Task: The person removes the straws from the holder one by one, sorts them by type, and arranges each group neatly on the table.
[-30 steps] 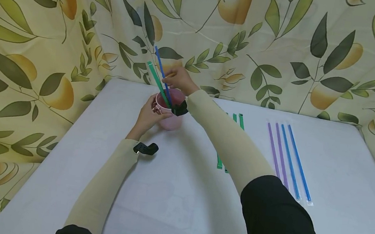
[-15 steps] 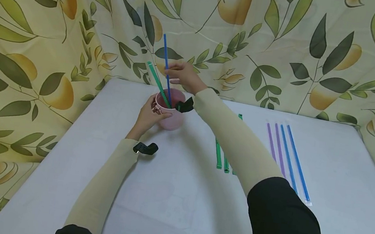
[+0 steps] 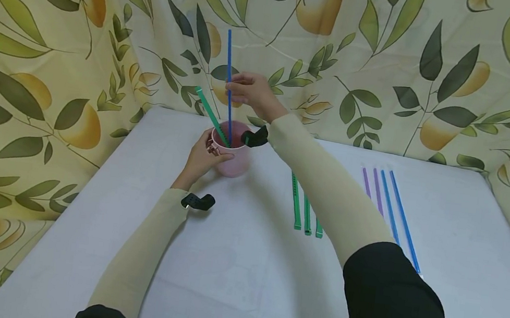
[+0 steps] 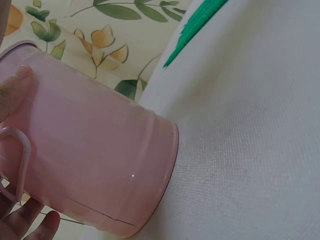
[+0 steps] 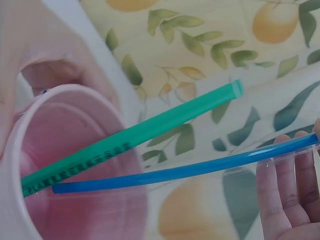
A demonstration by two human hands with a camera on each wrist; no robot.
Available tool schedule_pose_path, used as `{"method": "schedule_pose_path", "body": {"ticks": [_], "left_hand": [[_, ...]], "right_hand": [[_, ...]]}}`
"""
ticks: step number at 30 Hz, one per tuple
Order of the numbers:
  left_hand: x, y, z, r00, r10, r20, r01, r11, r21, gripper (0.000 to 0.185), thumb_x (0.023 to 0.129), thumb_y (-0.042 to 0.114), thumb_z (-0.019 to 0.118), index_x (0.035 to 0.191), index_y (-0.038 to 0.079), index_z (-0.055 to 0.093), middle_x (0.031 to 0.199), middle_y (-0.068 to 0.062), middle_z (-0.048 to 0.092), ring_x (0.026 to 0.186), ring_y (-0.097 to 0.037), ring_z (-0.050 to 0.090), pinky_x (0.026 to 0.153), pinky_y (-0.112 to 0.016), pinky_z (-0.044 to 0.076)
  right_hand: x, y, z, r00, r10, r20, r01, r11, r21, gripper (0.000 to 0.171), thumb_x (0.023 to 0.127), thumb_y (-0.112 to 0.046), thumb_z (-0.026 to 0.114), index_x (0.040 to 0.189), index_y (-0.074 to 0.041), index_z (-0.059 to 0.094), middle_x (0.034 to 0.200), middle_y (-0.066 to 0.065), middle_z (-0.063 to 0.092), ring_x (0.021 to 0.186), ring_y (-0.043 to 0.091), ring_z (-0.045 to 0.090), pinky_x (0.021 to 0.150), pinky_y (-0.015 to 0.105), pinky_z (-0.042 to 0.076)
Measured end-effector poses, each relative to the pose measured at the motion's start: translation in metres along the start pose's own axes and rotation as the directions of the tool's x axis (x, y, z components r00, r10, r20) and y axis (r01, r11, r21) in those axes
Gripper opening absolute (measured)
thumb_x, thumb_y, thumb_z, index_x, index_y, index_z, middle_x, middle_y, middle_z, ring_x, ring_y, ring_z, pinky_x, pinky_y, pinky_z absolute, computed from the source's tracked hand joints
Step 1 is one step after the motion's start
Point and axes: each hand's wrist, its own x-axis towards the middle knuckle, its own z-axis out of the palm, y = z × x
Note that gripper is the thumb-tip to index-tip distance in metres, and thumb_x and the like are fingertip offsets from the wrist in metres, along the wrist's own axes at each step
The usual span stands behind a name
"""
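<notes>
1. Right hand (image 3: pixel 250 91) up at the twelve o'clock end of the bench (image 3: pixel 232 277), fingers pinched on the blue straw (image 3: pixel 229 80) partway up its length, the straw standing nearly upright with its lower end down inside the pink cup (image 3: pixel 232 148).
2. Left hand (image 3: pixel 202 155) wraps the cup from its nine o'clock side, fingers curled round the wall by the handle, steadying it on the bench.
3. A green straw (image 3: pixel 212 117) sits in the cup too, leaning out toward ten o'clock.
4. My read: this is the loading step, straw going into the cup. The next move calls for a loosened pinch so the blue one settles against the rim, left hand holding firm so the cup doesn't tip.
5. Out at three o'clock, three green straws (image 3: pixel 305 212) lie side by side, and past them a row of purple and blue straws (image 3: pixel 389 200), partly hidden behind the right sleeve.
6. The right wrist view gives what the head view can't: the cup's inside, blue straw (image 5: pixel 175 172) tip just below the green straw (image 5: pixel 130 145), possibly not touching bottom, hard to say.
7. The left wrist view shows the cup (image 4: pixel 95 165) wall and its base planted on the bench, a thumb against the side.
</notes>
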Motion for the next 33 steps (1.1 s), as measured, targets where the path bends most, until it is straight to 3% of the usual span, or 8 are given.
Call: {"method": "schedule_pose_path", "body": {"ticks": [6,12,18,21,25,33], "left_hand": [[0.001,-0.001,0.0,1.0,0.004,0.002,-0.004,1.0,0.0,0.085,0.078,0.026,0.077,0.146,0.015,0.028,0.147,-0.008,0.038,0.136,-0.027,0.037,0.112,-0.039,0.037],[0.002,-0.003,0.0,1.0,0.021,0.005,-0.021,1.0,-0.011,0.085,0.078,0.025,0.077,0.146,0.014,0.028,0.148,-0.01,0.038,0.137,-0.031,0.035,0.112,-0.041,0.036],[0.001,-0.002,0.0,1.0,0.029,0.003,-0.029,0.999,-0.024,0.084,0.078,0.024,0.077,0.145,0.013,0.029,0.147,-0.01,0.038,0.136,-0.031,0.036,0.112,-0.041,0.036],[0.0,0.0,0.0,0.999,0.034,0.001,-0.034,0.999,-0.026,0.084,0.077,0.023,0.078,0.145,0.013,0.029,0.147,-0.01,0.039,0.136,-0.031,0.037,0.112,-0.04,0.037],[0.001,0.001,0.0,1.0,0.015,0.007,-0.015,1.0,-0.025,0.085,0.077,0.023,0.078,0.146,0.015,0.028,0.148,-0.008,0.037,0.137,-0.027,0.036,0.113,-0.04,0.036],[0.001,0.0,0.002,1.0,-0.008,0.014,0.008,1.0,-0.024,0.087,0.077,0.023,0.077,0.147,0.018,0.026,0.15,-0.006,0.035,0.138,-0.024,0.034,0.113,-0.04,0.035]], "right_hand": [[-0.009,-0.019,-0.005,0.998,-0.064,0.027,0.064,0.998,-0.007,0.011,0.091,-0.004,0.058,0.1,-0.001,0.061,0.092,0.003,0.063,0.111,0.033,0.059,0.101,0.037,0.049],[-0.021,-0.034,-0.011,0.992,-0.115,0.05,0.118,0.992,-0.05,0.011,0.09,-0.005,0.059,0.1,-0.002,0.063,0.091,0.003,0.064,0.103,0.027,0.062,0.1,0.038,0.049],[-0.038,-0.048,-0.018,0.99,-0.13,0.046,0.133,0.988,-0.078,0.024,0.089,-0.007,0.062,0.111,0.002,0.06,0.103,0.009,0.063,0.098,0.02,0.064,0.101,0.037,0.049],[-0.047,-0.051,-0.024,0.984,-0.162,0.069,0.168,0.982,-0.09,0.02,0.089,-0.008,0.062,0.108,0.0,0.062,0.104,0.009,0.063,0.099,0.021,0.064,0.101,0.037,0.048],[-0.061,-0.049,-0.033,0.981,-0.164,0.102,0.175,0.979,-0.103,0.012,0.089,-0.008,0.062,0.1,-0.006,0.065,0.102,0.007,0.065,0.1,0.024,0.062,0.102,0.038,0.048],[-0.097,-0.028,-0.049,0.99,-0.104,0.095,0.124,0.962,-0.244,0.022,0.09,-0.013,0.061,0.11,-0.003,0.063,0.101,0.004,0.065,0.1,0.022,0.063,0.097,0.038,0.051]]}}
